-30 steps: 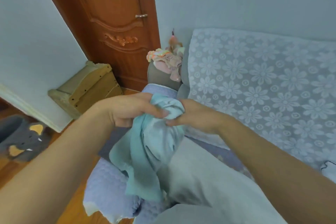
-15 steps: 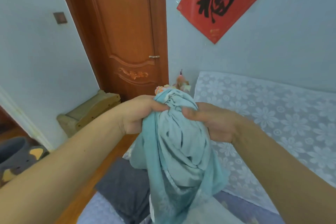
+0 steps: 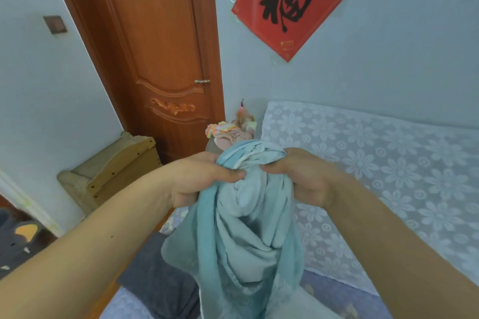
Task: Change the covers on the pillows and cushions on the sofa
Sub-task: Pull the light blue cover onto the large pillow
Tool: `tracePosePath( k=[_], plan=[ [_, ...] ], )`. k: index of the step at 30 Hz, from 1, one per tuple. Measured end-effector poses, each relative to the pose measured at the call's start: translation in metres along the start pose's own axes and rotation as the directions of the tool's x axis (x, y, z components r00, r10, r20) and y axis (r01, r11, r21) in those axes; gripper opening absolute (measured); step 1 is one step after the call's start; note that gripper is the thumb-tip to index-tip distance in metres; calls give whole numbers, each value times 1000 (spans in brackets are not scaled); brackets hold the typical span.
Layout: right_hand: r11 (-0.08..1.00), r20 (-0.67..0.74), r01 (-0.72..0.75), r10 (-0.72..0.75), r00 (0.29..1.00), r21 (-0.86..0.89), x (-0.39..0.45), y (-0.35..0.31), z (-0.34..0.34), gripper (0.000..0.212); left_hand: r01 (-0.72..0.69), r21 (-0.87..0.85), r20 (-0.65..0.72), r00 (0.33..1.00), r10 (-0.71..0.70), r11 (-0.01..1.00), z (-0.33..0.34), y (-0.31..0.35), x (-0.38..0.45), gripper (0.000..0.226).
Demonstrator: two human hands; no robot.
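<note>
A light teal pillow cover [image 3: 243, 235] hangs bunched in front of me, its gathered top edge pinched between both hands. My left hand [image 3: 202, 179] grips the left side of the bunched edge, and my right hand [image 3: 303, 179] grips the right side. The cloth drapes down over a pale pillow [image 3: 305, 305] whose lower part shows at the bottom edge. Behind it is the sofa back under a white lace flower-pattern throw [image 3: 388, 168]. A dark grey cushion [image 3: 160, 282] lies on the lilac quilted seat cover [image 3: 124, 305] below my left forearm.
A pile of pink and pastel cloth [image 3: 230, 132] sits on the sofa arm by the wooden door [image 3: 160, 54]. A low wooden stool-box [image 3: 114, 171] stands against the left wall. Grey animal slippers [image 3: 18, 243] lie on the floor at far left. A red paper sign [image 3: 290, 2] hangs above the sofa.
Both hands have lifted the teal cover higher and bunched its edge tighter. My view has tilted up, showing the red sign and more of the door.
</note>
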State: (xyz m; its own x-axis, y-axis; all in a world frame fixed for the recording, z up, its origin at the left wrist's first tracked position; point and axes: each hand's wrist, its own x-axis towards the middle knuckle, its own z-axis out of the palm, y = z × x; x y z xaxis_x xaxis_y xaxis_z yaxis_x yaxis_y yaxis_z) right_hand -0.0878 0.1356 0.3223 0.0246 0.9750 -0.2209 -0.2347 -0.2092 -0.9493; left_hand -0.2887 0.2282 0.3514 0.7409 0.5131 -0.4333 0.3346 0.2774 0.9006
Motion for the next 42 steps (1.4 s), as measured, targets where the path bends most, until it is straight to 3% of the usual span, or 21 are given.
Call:
tracePosePath(
  k=[5,7,10,13,15,18,22,24,26,28,30,32,36,39,40,42],
  plan=[
    [999,61,-35,35,998,0,4,12,11,49,-67,-50,-77,995,63,997,1,-11,7,29],
    [997,66,-21,26,997,-79,3,13,11,47,-99,-107,-128,988,85,989,4,-13,10,28],
    [930,-223,10,-98,970,-367,8,14,7,32,-106,-178,-165,983,76,978,7,-18,12,30],
    [916,-350,60,-211,913,-396,11,18,8,17,-84,-176,-109,992,66,981,14,-28,13,38],
    [915,-335,94,-237,912,-392,10,21,9,11,-70,-93,-141,988,57,993,16,-37,16,33],
    [928,-270,53,-161,949,-368,10,32,9,15,-80,152,-260,958,118,985,8,-49,18,21],
    [961,-164,15,-63,984,-276,15,46,13,26,-87,415,-325,915,237,906,12,-50,13,16],
    [964,-137,14,-52,989,-267,19,50,15,25,-88,268,-351,918,182,960,11,-52,11,19],
    [935,-145,34,-91,985,-354,23,54,16,21,-71,-134,-277,960,32,988,4,-61,8,27],
    [892,-149,53,-133,980,-449,27,61,19,17,-17,-449,-136,989,-50,893,0,-76,1,36],
    [865,-158,85,-185,970,-494,32,69,28,19,17,-578,-45,998,-53,815,1,-92,-3,38],
    [860,-142,104,-199,970,-499,45,78,39,16,19,-626,-11,999,-33,780,-4,-104,-9,43],
    [878,-28,107,-136,990,-466,93,83,71,12,12,-552,-67,996,-58,834,-44,-104,-23,54],
    [926,86,40,-8,996,-375,136,82,93,32,-59,-550,-354,920,-169,833,-105,-93,-39,45],
    [937,74,-9,37,997,-349,148,87,93,39,-97,-530,-456,870,-186,843,-125,-92,-45,43],
    [903,-81,-72,42,996,-423,162,112,84,37,-126,-428,-597,783,-175,895,-161,-97,-55,35]
  ],
)
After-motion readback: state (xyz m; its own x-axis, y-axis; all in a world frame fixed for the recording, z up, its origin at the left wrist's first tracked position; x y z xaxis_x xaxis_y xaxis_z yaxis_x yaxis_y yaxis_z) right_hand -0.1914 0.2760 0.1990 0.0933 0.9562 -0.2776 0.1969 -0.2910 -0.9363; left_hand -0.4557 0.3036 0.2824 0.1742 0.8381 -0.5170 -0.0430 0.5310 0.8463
